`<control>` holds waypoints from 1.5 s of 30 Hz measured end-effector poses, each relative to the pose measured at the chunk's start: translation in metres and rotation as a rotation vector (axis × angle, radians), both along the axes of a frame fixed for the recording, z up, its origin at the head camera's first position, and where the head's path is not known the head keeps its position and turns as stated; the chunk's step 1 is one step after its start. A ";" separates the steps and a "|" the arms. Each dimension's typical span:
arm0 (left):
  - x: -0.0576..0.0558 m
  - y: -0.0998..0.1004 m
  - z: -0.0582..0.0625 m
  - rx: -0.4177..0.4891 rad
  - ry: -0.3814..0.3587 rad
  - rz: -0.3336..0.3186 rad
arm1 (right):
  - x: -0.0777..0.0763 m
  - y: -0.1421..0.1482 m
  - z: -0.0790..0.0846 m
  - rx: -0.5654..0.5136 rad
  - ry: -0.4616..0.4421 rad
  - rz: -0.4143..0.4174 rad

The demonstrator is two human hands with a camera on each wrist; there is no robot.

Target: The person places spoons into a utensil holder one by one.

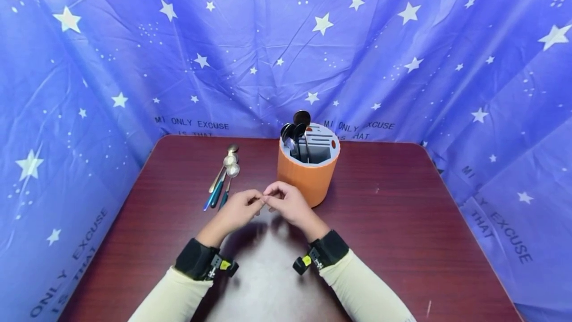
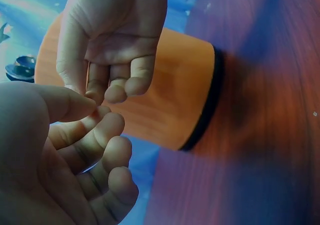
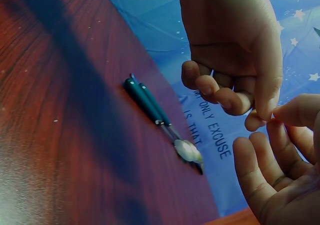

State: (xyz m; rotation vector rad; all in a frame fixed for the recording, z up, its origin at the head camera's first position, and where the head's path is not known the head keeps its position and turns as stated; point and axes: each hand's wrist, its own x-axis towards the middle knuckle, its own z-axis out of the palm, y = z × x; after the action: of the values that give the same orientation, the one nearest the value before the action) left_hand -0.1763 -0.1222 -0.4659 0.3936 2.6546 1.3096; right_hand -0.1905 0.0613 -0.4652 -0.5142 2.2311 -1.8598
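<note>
My left hand (image 1: 240, 208) and right hand (image 1: 289, 206) meet at the fingertips above the table, in front of an orange cylindrical utensil holder (image 1: 308, 183). Thumb and index tips touch on each hand, while the other fingers curl loosely, as the left hand (image 2: 75, 150) and right hand (image 3: 280, 180) show in the wrist views. No object shows between the fingertips. The holder has a grey slotted top (image 1: 323, 139) with dark round-headed utensils (image 1: 295, 130) standing in its left side. Left of it lie several spoons (image 1: 231, 170), some with teal handles (image 3: 145, 102).
A dark red wooden table (image 1: 384, 222) extends around the hands, with a bright glare patch near its front edge. Blue star-patterned cloth (image 1: 268, 39) hangs behind the table and along both sides. The holder stands toward the back, right of the spoons.
</note>
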 end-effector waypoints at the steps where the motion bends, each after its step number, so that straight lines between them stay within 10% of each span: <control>1: 0.000 -0.001 -0.002 -0.002 0.003 0.006 | 0.001 -0.001 0.001 0.006 -0.004 0.002; 12: -0.003 -0.022 -0.026 -0.142 0.131 0.141 | -0.007 -0.004 -0.031 0.099 0.025 -0.074; 22: -0.012 -0.040 -0.044 -0.166 0.100 0.237 | -0.007 -0.002 -0.037 0.088 -0.003 -0.060; 38: -0.030 -0.055 -0.059 -0.273 0.111 0.391 | -0.008 0.001 -0.036 0.104 -0.056 -0.053; 45: -0.035 -0.057 -0.060 -0.286 0.138 0.420 | 0.005 0.003 -0.005 0.091 -0.054 -0.029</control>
State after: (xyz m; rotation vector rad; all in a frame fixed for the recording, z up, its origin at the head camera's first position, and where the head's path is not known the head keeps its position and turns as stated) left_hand -0.2118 -0.1790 -0.5261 -0.1249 3.0993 0.9922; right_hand -0.1852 0.0638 -0.4703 -0.4134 2.2869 -1.7541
